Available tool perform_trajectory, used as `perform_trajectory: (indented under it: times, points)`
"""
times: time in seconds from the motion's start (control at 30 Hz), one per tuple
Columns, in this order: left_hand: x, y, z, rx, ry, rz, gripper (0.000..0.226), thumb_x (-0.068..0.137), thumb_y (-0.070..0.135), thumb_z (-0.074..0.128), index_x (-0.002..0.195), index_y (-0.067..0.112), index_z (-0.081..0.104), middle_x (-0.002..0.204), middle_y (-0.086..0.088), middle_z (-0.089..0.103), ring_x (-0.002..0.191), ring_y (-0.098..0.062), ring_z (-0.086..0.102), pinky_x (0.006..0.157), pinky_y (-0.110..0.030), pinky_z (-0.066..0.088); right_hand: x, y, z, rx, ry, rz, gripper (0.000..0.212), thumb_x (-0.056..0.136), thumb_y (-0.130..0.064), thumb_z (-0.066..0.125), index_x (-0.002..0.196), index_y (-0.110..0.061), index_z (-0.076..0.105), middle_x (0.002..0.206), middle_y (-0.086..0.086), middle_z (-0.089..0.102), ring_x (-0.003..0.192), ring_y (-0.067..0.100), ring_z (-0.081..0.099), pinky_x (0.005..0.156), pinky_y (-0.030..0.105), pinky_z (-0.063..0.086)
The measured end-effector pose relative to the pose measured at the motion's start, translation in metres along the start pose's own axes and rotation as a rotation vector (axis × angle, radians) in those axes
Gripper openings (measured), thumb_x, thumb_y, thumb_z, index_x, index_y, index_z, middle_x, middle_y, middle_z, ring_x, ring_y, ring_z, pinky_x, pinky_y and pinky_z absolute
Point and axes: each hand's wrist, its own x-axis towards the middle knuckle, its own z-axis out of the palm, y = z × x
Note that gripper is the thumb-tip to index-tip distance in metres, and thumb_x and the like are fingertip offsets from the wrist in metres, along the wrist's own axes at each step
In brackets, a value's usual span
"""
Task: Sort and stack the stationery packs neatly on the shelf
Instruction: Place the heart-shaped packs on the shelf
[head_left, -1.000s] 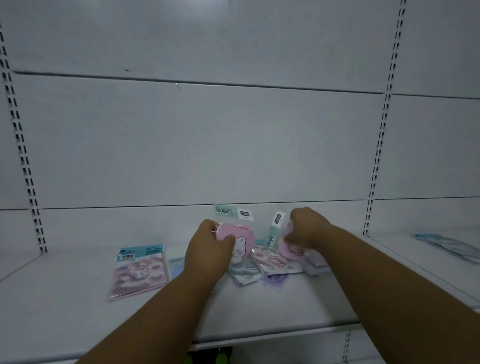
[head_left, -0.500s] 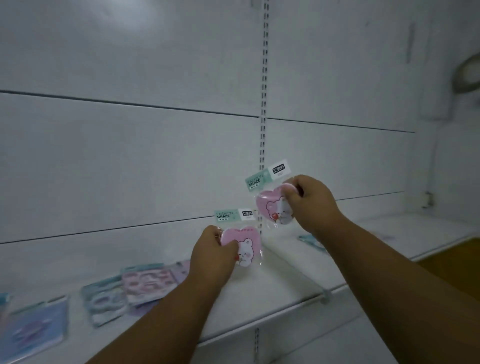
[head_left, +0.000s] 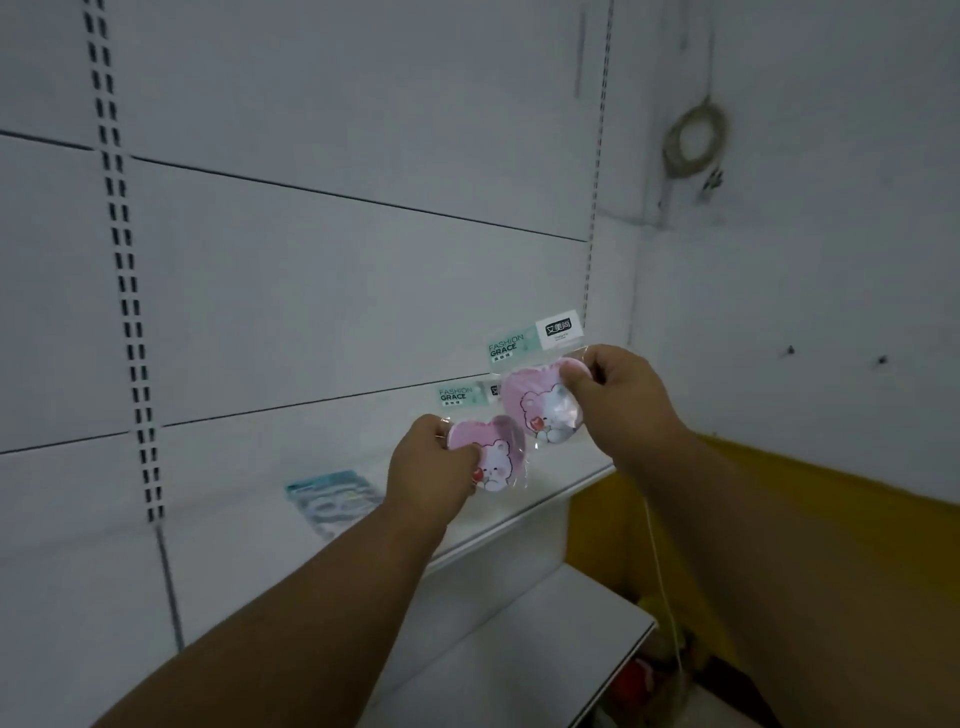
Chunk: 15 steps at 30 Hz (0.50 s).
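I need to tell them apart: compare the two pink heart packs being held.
The left hand holds its heart pack lower, partly covered by the fingers. The right hand pinches its pack higher, with its header card in full view, overlapping the left pack's. Both are pink hearts with a white bear and a "FASHION GRACE" header.

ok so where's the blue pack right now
In the head view the blue pack lies flat on the shelf, just left of the left hand, which holds a pink heart pack.
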Motion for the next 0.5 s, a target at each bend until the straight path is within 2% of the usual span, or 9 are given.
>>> perform_trajectory:
  times: [0.13,0.23,0.3,0.37,0.43,0.5]
  points:
    - [0.058,-0.014,0.056,0.055,-0.053,0.003,0.015,0.075,0.010,0.067,0.084,0.016,0.057,0.086,-0.008,0.065,0.076,-0.029,0.068,0.069,-0.047,0.061,0.045,0.059,-0.003,-0.004,0.032,0.024,0.030,0.094,-0.025,0.054,0.065,-0.019,0.053,0.062,-0.006,0.053,0.053,0.001,0.049,0.043,0.009,0.036]
    - [0.101,-0.020,0.098,0.040,-0.101,-0.036,0.015,0.076,0.008,0.067,0.084,0.017,0.057,0.085,-0.009,0.065,0.071,-0.027,0.069,0.058,-0.040,0.062,0.088,0.097,-0.006,0.008,0.037,0.089,0.026,0.094,-0.025,0.053,0.075,-0.008,0.059,0.075,0.007,0.065,0.066,0.017,0.058,0.055,0.027,0.048]
    - [0.129,-0.022,0.124,0.024,-0.123,-0.079,0.013,0.076,0.005,0.063,0.084,0.014,0.058,0.083,-0.012,0.065,0.064,-0.027,0.068,0.049,-0.032,0.058,0.120,0.121,-0.011,0.029,0.046,0.134,0.026,0.093,-0.023,0.054,0.080,-0.002,0.061,0.084,0.016,0.068,0.070,0.024,0.062,0.064,0.034,0.053]
    - [0.154,-0.024,0.149,0.015,-0.122,-0.124,0.011,0.075,0.002,0.058,0.084,0.008,0.059,0.081,-0.017,0.066,0.060,-0.028,0.067,0.050,-0.033,0.058,0.149,0.146,-0.016,0.045,0.041,0.173,0.024,0.093,-0.023,0.054,0.079,-0.005,0.063,0.083,0.014,0.069,0.067,0.019,0.060,0.058,0.028,0.050]
    - [0.174,-0.029,0.171,0.014,-0.116,-0.180,0.008,0.077,-0.001,0.058,0.080,0.005,0.060,0.081,-0.020,0.067,0.063,-0.031,0.068,0.056,-0.041,0.062,0.174,0.172,-0.016,0.088,0.029,0.210,0.021,0.092,-0.022,0.054,0.078,-0.012,0.065,0.079,0.005,0.069,0.067,0.014,0.062,0.056,0.025,0.047]
    - [0.189,-0.039,0.189,0.043,-0.099,-0.220,0.010,0.078,-0.005,0.059,0.076,0.005,0.060,0.080,-0.019,0.067,0.063,-0.031,0.069,0.055,-0.043,0.062,0.197,0.199,-0.011,0.145,-0.008,0.249,0.019,0.090,-0.019,0.054,0.080,-0.008,0.067,0.082,0.007,0.070,0.073,0.021,0.065,0.062,0.029,0.052]
